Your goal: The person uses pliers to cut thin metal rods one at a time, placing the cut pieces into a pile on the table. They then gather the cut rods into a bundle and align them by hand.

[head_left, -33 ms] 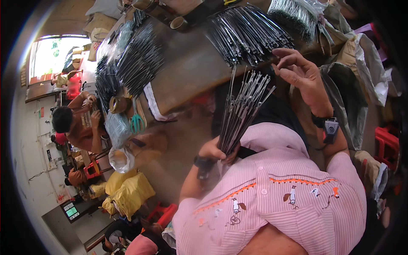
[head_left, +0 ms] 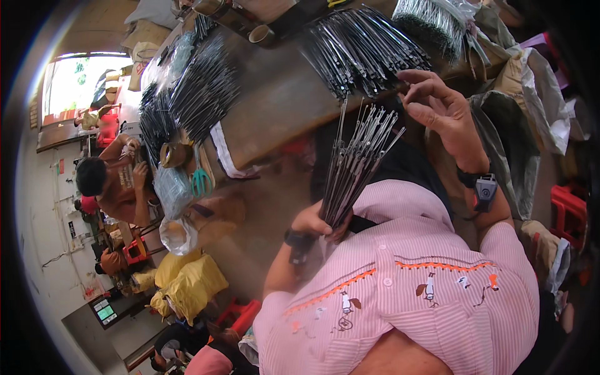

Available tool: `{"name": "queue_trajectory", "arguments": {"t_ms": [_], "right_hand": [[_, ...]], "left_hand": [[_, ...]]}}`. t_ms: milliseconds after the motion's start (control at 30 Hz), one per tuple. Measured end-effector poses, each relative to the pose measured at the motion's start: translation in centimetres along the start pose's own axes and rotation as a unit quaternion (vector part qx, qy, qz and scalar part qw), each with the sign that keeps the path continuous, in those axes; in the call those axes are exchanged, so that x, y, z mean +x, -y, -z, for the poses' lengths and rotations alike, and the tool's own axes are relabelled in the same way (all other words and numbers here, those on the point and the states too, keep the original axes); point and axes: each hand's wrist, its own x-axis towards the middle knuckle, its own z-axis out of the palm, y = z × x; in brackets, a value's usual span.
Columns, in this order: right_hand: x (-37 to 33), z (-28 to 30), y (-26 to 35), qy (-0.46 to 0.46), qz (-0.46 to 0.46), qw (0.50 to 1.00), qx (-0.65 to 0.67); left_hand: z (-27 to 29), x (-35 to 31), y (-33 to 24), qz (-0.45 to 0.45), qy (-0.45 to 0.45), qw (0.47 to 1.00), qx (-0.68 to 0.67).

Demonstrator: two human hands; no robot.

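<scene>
My left hand [head_left: 324, 222] is closed around the lower end of a bundle of thin, dark metal-looking strips [head_left: 359, 156]. They fan upward, with small pale, eyelet-like tips at the top. To the upper right of this bundle, my right hand [head_left: 440, 112] is raised with its fingers bent and apart; nothing shows between them. Its fingertips are close to the front edge of a large pile of similar dark strips [head_left: 365, 50] on the table [head_left: 275, 106]. A dark strap with a small device sits on each wrist.
More dark strips [head_left: 203, 87] lie on the table's left, near a tape roll [head_left: 175, 154] and teal-handled scissors [head_left: 201, 181]. Silvery strips [head_left: 431, 25] in plastic are at the back right. Sacks [head_left: 506, 144] crowd the right. A co-worker [head_left: 122, 181] sits at left, behind yellow sacks [head_left: 190, 281].
</scene>
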Motion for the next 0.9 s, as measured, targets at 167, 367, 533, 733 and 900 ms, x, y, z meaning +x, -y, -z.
{"name": "queue_trajectory", "arguments": {"t_ms": [167,367,533,733,900], "right_hand": [[0.2,-1.8,1.9,0.042,0.097,0.973,-0.206],[0.9,-3.3,1.6,0.075,0.174,0.899,-0.394],[0.7,-3.2,1.3,0.063,0.099,0.941,-0.318],[0.6,-1.7,1.6,-0.004,0.084,0.961,-0.263],[-0.3,-0.4,1.5,-0.002,0.0,0.979,-0.204]], "left_hand": [[-0.4,0.0,-0.1,0.011,-0.03,0.999,0.006],[-0.5,0.1,0.0,0.022,-0.05,0.998,0.034],[-0.3,0.3,0.5,0.006,-0.075,0.996,0.054],[-0.2,0.3,0.8,-0.003,-0.085,0.994,0.072],[-0.5,0.6,0.7,-0.007,-0.09,0.991,0.099]]}}
